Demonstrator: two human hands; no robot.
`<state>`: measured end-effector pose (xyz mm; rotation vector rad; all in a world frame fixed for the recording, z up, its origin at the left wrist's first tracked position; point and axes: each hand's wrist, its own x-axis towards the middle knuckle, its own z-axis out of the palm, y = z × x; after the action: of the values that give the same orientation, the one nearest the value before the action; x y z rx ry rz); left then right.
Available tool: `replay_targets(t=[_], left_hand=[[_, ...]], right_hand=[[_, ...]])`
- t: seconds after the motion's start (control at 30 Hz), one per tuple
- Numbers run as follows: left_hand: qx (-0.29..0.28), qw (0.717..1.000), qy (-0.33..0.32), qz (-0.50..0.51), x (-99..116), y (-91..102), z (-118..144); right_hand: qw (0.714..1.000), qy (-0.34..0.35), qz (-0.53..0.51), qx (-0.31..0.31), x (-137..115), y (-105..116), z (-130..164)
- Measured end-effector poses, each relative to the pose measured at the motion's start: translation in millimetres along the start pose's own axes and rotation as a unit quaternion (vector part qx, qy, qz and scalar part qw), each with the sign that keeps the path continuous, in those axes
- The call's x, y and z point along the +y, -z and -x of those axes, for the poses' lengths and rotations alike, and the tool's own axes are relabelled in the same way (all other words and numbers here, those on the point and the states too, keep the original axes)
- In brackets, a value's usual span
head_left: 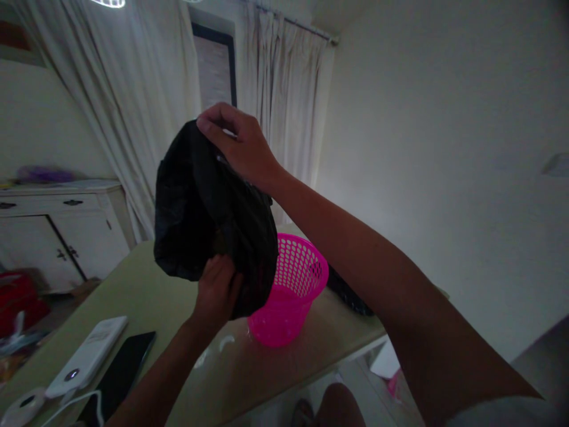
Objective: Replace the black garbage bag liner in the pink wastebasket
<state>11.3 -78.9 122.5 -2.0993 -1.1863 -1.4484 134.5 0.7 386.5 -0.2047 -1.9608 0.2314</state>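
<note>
The right hand (237, 145) pinches the black plastic bag's (208, 219) top edge, lifting it so it hangs. The left hand (216, 290) grips the bag's bottom, at ten o'clock from the pink basket (293, 296).

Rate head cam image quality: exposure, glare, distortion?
Head view: dim, underexposed room; black bag held by both hands loses fold detail; ceiling lamp blows out at top edge; table shows small glare spots; wide-angle bends the curtains; pink basket stays vivid.

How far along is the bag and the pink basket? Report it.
Done: the pink basket stands upright on the table with nothing lining it. In hand: the right hand pinches the top of the black plastic bag, the left hand grips its lower edge, held above the table beside the basket. Left: the bag is still crumpled, not opened out.
</note>
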Motion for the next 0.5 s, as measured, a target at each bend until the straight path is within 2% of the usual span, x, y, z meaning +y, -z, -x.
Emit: replay_targets(t=[0.1,0.17,0.23,0.33,0.4,0.5], left_hand=[[0.028,0.993,0.061,-0.097,-32.0,31.2,-31.0],[0.066,0.979,0.125,-0.150,-53.5,48.6,-45.0],[0.115,0.957,0.192,-0.183,-73.6,58.5,-48.8],[0.156,0.931,0.272,-0.187,-99.8,58.6,-35.7],[0.130,0.930,0.296,-0.174,-115.3,52.9,-18.2],[0.063,0.935,0.299,-0.178,-137.3,43.4,13.1]], right_hand=[[0.998,-0.017,0.013,0.053,13.7,1.1,-16.5],[0.991,-0.076,0.076,0.079,34.9,1.2,-15.7],[0.977,-0.141,0.144,0.075,60.8,0.0,-3.9],[0.953,-0.218,0.207,0.016,94.7,2.8,29.4],[0.937,-0.259,0.234,-0.010,110.0,15.4,56.6],[0.902,-0.323,0.286,-0.003,125.2,57.1,100.0]])
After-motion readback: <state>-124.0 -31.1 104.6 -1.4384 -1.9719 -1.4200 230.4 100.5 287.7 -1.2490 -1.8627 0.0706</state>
